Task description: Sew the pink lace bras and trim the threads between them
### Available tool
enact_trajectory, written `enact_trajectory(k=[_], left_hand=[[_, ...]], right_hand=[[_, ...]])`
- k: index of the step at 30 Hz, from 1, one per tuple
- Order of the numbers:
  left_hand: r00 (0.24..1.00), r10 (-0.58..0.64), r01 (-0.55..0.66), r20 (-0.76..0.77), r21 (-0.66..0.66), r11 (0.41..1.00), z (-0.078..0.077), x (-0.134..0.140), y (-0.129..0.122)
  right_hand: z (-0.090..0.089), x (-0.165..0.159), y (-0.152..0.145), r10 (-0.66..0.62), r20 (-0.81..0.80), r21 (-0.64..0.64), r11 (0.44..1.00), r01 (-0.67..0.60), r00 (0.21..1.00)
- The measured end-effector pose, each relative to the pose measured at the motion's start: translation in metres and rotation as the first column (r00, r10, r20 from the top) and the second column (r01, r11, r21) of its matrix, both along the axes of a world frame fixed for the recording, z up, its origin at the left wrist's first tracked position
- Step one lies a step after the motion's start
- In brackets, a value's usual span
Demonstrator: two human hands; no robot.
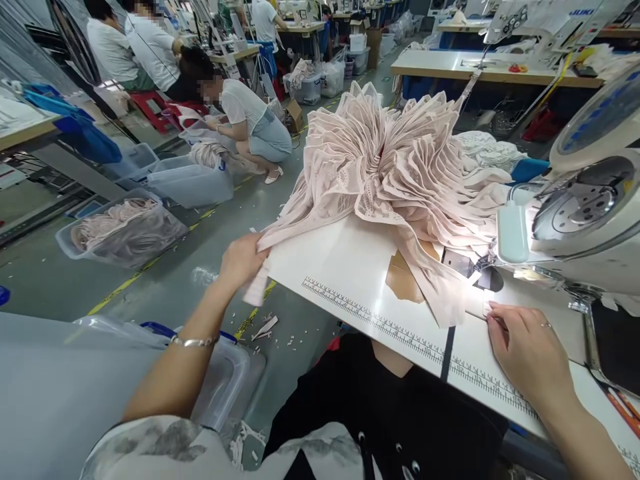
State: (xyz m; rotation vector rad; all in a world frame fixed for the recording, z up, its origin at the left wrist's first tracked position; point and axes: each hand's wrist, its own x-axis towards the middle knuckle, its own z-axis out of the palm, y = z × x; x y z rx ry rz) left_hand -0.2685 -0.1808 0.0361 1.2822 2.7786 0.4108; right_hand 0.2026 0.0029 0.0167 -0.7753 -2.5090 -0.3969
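Observation:
A large fanned pile of pale pink, lace-trimmed garments [375,167] lies on the white sewing table [340,260]. My left hand [243,261], at the table's left edge, is closed round a pink fabric band [287,230] running from the pile; its loose end hangs below the fist. Another pink fabric wing [433,287] stretches from the pile towards the sewing machine [580,207]. Beside it, my right hand [525,347] rests on the tabletop, thumb and forefinger pinching a small pale strip [477,305] near the machine's needle area. Exactly what the strip belongs to is unclear.
A printed ruler [375,323] runs along the table's front edge, with brown tape [404,277] behind it. White lace fabric [490,150] lies beyond the pile. Plastic bins [120,230] stand on the floor at left, where a person [250,120] crouches. Another sewing table [495,67] stands behind.

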Motion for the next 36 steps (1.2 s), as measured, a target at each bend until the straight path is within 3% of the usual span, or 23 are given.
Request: enact_trajectory(k=[3, 6, 8, 10, 11, 12, 13, 14, 15, 16, 19, 22, 23, 25, 28, 29, 31, 34, 36], left_hand=[[0.986, -0.054, 0.072, -0.161, 0.105, 0.992, 0.031, -0.016, 0.032], [0.968, -0.079, 0.126, -0.236, 0.191, 0.973, 0.052, 0.002, 0.063], [0.938, -0.077, 0.183, -0.339, 0.293, 0.939, 0.051, 0.034, 0.075], [0.861, -0.181, 0.372, -0.476, 0.345, 0.862, 0.037, 0.075, 0.079], [0.780, -0.333, 0.542, -0.530, 0.305, 0.784, 0.027, 0.096, 0.081], [0.609, -0.586, 0.753, -0.535, 0.159, 0.638, 0.016, 0.117, 0.083], [0.401, -0.782, 0.893, -0.477, 0.012, 0.451, 0.006, 0.137, 0.086], [0.245, -0.872, 0.952, -0.424, -0.067, 0.300, -0.002, 0.154, 0.091], [0.173, -0.898, 0.971, -0.404, -0.082, 0.225, -0.009, 0.169, 0.097], [0.139, -0.905, 0.978, -0.403, -0.087, 0.189, -0.014, 0.181, 0.106], [0.072, -0.908, 0.984, -0.412, -0.119, 0.132, -0.016, 0.201, 0.133], [-0.031, -0.923, 0.978, -0.383, -0.204, 0.052, -0.007, 0.205, 0.152], [-0.045, -0.922, 0.971, -0.385, -0.235, 0.050, -0.004, 0.205, 0.155], [-0.021, -0.912, 0.950, -0.409, -0.294, 0.110, 0.002, 0.202, 0.158], [0.069, -0.880, 0.898, -0.470, -0.356, 0.261, 0.005, 0.201, 0.160], [0.067, -0.869, 0.891, -0.490, -0.362, 0.273, 0.004, 0.201, 0.162], [-0.010, -0.849, 0.915, -0.528, -0.347, 0.206, 0.002, 0.204, 0.169], [-0.155, -0.818, 0.961, -0.555, -0.278, 0.007, -0.006, 0.211, 0.183], [-0.193, -0.830, 0.972, -0.523, -0.217, -0.090, -0.013, 0.214, 0.190]], right_hand=[[-0.001, 0.000, -0.001, -0.006, 0.000, 0.013, 1.000, 0.006, 1.000], [0.000, -0.001, -0.002, -0.030, 0.001, 0.007, 1.000, 0.030, 1.000], [0.000, -0.002, -0.003, -0.046, 0.007, 0.000, 0.999, 0.046, 0.999], [0.000, -0.003, -0.003, -0.065, 0.014, -0.008, 0.998, 0.066, 0.998], [0.000, -0.003, -0.003, -0.071, 0.016, -0.016, 0.997, 0.071, 0.997], [0.000, -0.003, -0.003, -0.073, 0.015, -0.029, 0.997, 0.073, 0.997], [0.000, -0.004, -0.002, -0.072, 0.009, -0.048, 0.996, 0.072, 0.997], [-0.001, -0.003, -0.003, -0.069, -0.003, -0.071, 0.995, 0.068, 0.998], [-0.001, -0.003, -0.003, -0.068, -0.013, -0.098, 0.993, 0.066, 0.998], [-0.001, -0.003, -0.003, -0.073, -0.021, -0.125, 0.990, 0.070, 0.997], [0.000, -0.001, -0.004, -0.116, -0.022, -0.191, 0.975, 0.109, 0.993], [0.002, 0.000, -0.002, -0.169, -0.026, -0.228, 0.961, 0.159, 0.985], [0.002, 0.000, -0.001, -0.186, -0.031, -0.232, 0.957, 0.174, 0.982], [0.003, 0.000, 0.001, -0.211, -0.034, -0.224, 0.954, 0.198, 0.977], [0.004, -0.002, 0.003, -0.249, 0.014, -0.160, 0.956, 0.248, 0.968], [0.005, -0.004, 0.004, -0.264, 0.049, -0.119, 0.956, 0.268, 0.963], [0.007, -0.007, 0.003, -0.300, 0.139, -0.032, 0.951, 0.307, 0.944], [0.010, -0.009, 0.004, -0.323, 0.203, 0.001, 0.944, 0.330, 0.924], [0.010, -0.008, 0.004, -0.321, 0.156, -0.032, 0.943, 0.330, 0.934]])
